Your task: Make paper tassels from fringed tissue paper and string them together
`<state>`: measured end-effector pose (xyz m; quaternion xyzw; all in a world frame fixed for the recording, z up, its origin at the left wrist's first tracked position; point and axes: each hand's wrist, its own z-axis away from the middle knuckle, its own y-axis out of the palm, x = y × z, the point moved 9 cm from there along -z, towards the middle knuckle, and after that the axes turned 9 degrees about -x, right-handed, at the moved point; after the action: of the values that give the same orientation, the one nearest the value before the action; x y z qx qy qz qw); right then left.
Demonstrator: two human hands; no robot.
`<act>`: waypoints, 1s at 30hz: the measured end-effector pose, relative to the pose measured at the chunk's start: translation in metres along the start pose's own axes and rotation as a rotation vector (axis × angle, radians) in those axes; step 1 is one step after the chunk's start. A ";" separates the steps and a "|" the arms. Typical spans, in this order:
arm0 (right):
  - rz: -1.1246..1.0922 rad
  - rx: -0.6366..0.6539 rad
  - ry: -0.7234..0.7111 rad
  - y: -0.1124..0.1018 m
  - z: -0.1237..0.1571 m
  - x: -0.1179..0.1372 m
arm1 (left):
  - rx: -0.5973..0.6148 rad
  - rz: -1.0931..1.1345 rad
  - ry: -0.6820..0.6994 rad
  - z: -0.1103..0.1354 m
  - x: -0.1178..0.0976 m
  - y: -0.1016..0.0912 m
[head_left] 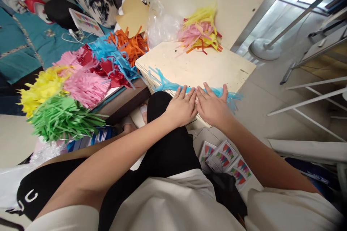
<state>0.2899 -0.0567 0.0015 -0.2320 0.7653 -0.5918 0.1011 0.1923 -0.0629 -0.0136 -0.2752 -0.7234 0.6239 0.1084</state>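
Note:
A strip of light blue fringed paper (165, 85) lies along the near edge of a low cream board (195, 66). My left hand (182, 107) and my right hand (213, 105) rest side by side on the strip, thumbs touching. Both hands lie flat with fingers stretched out and press the paper down. The strip's ends stick out past each hand, one at the left and one at the right (234, 97). My knee in black trousers (159, 104) sits just left of the left hand.
Heaps of fringed paper lie at the left: green (59, 117), yellow (42, 86), pink (84, 85), blue (115, 56), orange (130, 45). A yellow and pink heap (199, 30) sits at the board's far edge. Printed cards (225, 160) lie on the floor. A fan base (264, 48) stands at the right.

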 end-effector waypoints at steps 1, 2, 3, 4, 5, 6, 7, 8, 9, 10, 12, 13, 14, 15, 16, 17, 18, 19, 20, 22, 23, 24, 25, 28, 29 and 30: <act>0.000 0.008 0.015 0.003 0.002 -0.004 | 0.015 0.005 -0.001 0.000 0.001 0.001; 0.002 0.013 0.021 0.005 0.004 -0.006 | 0.028 0.007 -0.004 0.001 0.003 0.002; 0.004 0.017 0.020 0.006 0.004 -0.008 | 0.036 0.008 -0.009 0.001 0.005 0.003; 0.006 0.018 0.017 0.007 0.005 -0.009 | 0.037 0.006 -0.015 0.003 0.007 0.002; 0.008 0.018 0.012 0.007 0.004 -0.010 | 0.033 -0.001 -0.022 0.004 0.010 0.001; 0.010 0.017 0.008 0.006 0.004 -0.010 | 0.027 -0.013 -0.027 0.005 0.014 -0.001; 0.013 0.016 0.006 0.006 0.003 -0.009 | 0.025 -0.030 -0.026 0.006 0.016 -0.003; 0.017 0.016 0.005 0.006 0.003 -0.009 | 0.027 -0.051 -0.020 0.007 0.018 -0.005; 0.022 0.017 0.004 0.005 0.002 -0.008 | 0.030 -0.073 -0.008 0.007 0.020 -0.007; 0.028 0.018 0.005 0.005 0.001 -0.008 | 0.030 -0.094 0.008 0.005 0.022 -0.010; 0.036 0.013 0.011 0.003 -0.002 -0.008 | 0.021 -0.122 0.030 -0.001 0.027 -0.017; 0.037 0.008 0.016 0.002 -0.004 -0.008 | 0.015 -0.126 0.034 -0.006 0.030 -0.021; 0.037 0.000 0.019 0.001 -0.007 -0.009 | 0.013 -0.126 0.034 -0.011 0.034 -0.025; 0.038 -0.008 0.021 -0.001 -0.010 -0.009 | 0.014 -0.123 0.035 -0.016 0.038 -0.028; 0.041 -0.016 0.019 -0.003 -0.013 -0.010 | 0.016 -0.122 0.035 -0.021 0.041 -0.031; 0.047 -0.025 0.015 -0.004 -0.016 -0.011 | 0.017 -0.121 0.036 -0.026 0.045 -0.033; 0.056 -0.032 0.009 -0.006 -0.020 -0.011 | 0.014 -0.121 0.036 -0.030 0.047 -0.035; 0.066 -0.037 0.002 -0.007 -0.024 -0.012 | 0.008 -0.121 0.036 -0.033 0.049 -0.037; 0.076 -0.038 -0.003 -0.007 -0.027 -0.013 | -0.003 -0.118 0.037 -0.035 0.051 -0.038; 0.087 -0.028 -0.010 -0.006 -0.032 -0.014 | -0.028 -0.095 0.037 -0.037 0.052 -0.040; 0.086 -0.020 -0.015 -0.006 -0.034 -0.014 | -0.038 -0.080 0.037 -0.038 0.052 -0.040; 0.079 -0.010 -0.023 -0.004 -0.035 -0.013 | -0.047 -0.066 0.034 -0.038 0.053 -0.040; 0.070 0.000 -0.031 -0.003 -0.036 -0.012 | -0.053 -0.053 0.028 -0.038 0.054 -0.039; 0.048 0.016 -0.040 -0.001 -0.037 -0.012 | -0.053 -0.015 -0.004 -0.040 0.059 -0.036; 0.046 0.021 -0.036 0.000 -0.038 -0.012 | -0.049 -0.002 -0.019 -0.040 0.062 -0.035; 0.044 0.024 -0.031 0.000 -0.038 -0.013 | -0.044 0.012 -0.036 -0.041 0.065 -0.034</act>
<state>0.2847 -0.0174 0.0102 -0.2229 0.7615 -0.5949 0.1290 0.1505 0.0037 0.0154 -0.2706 -0.7371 0.6134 0.0853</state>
